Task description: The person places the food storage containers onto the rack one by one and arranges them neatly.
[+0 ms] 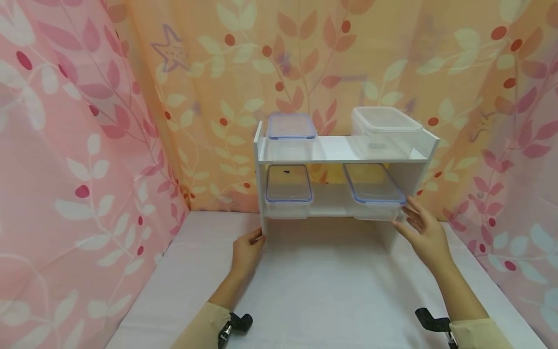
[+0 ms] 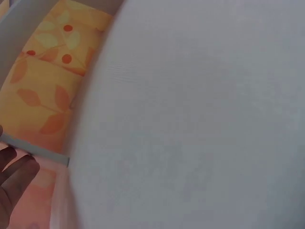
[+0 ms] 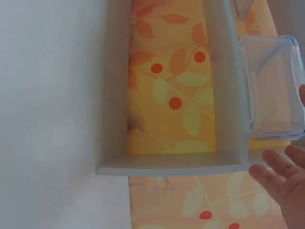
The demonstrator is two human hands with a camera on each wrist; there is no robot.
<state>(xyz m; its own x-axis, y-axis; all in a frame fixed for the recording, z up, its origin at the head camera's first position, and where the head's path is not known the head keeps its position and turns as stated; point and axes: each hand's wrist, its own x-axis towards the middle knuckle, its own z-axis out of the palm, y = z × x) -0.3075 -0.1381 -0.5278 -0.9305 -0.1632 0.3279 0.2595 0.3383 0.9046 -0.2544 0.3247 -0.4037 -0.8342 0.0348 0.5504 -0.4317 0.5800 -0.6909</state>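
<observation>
A white two-tier shelf stands on the table and holds clear plastic containers. My left hand pinches the lower front edge of its left side panel; in the left wrist view the left fingers lie along that edge. Near the right side panel, my right hand has its fingers spread beside the front corner of the lower right container, which has a blue-rimmed lid. In the right wrist view the right hand is close to the panel's edge; whether it touches the panel or the container is unclear.
Another blue-rimmed container sits at the lower left. On the upper tier are a blue-rimmed container and a larger white-lidded one. Patterned curtains hang behind and beside the white table.
</observation>
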